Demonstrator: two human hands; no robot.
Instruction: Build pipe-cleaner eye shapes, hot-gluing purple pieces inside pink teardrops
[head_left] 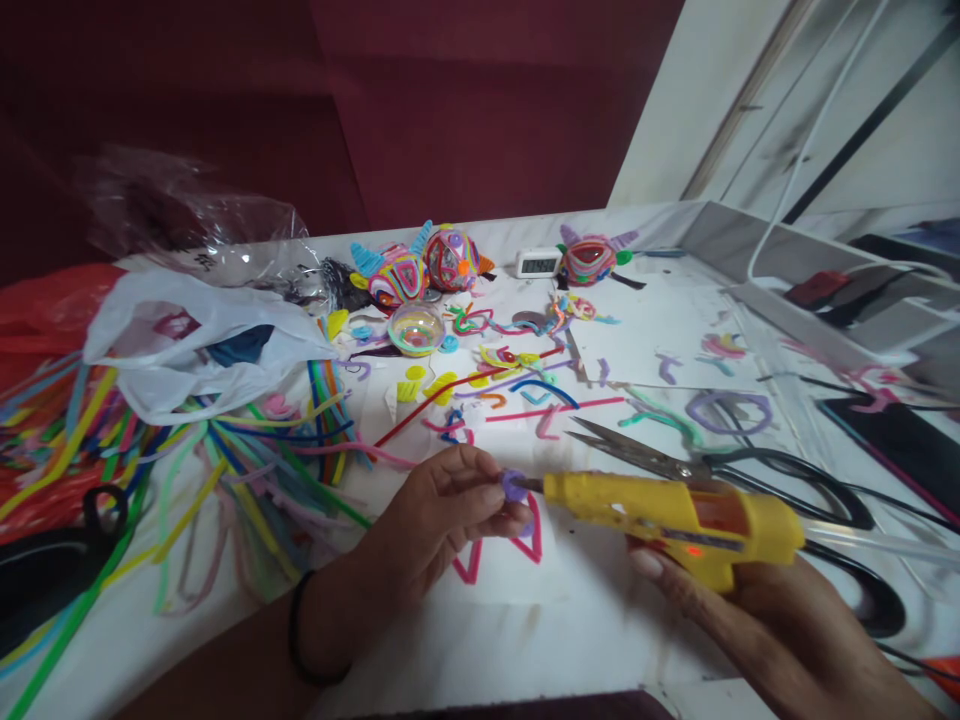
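Observation:
A small purple coiled pipe cleaner piece (514, 486) is pinched in the fingertips of my left hand (457, 505). My right hand (750, 620) grips a yellow glue gun (637, 505) whose dark nozzle touches or nearly touches the purple piece. A red light glows on the gun's side, and a clear glue stick (877, 540) sticks out of its back. Below the left fingers, a bent pink pipe cleaner (534, 545) lies on white paper. Black-handled scissors (712, 466) rest open on the table behind the gun.
Bundled colourful pipe cleaners (240, 480) and a white plastic bag (202, 345) lie at left. Decorated balls (394, 275), a clear bowl (416, 330) and a small digital clock (538, 263) stand at the back. A phone (900, 450) and cables are at right.

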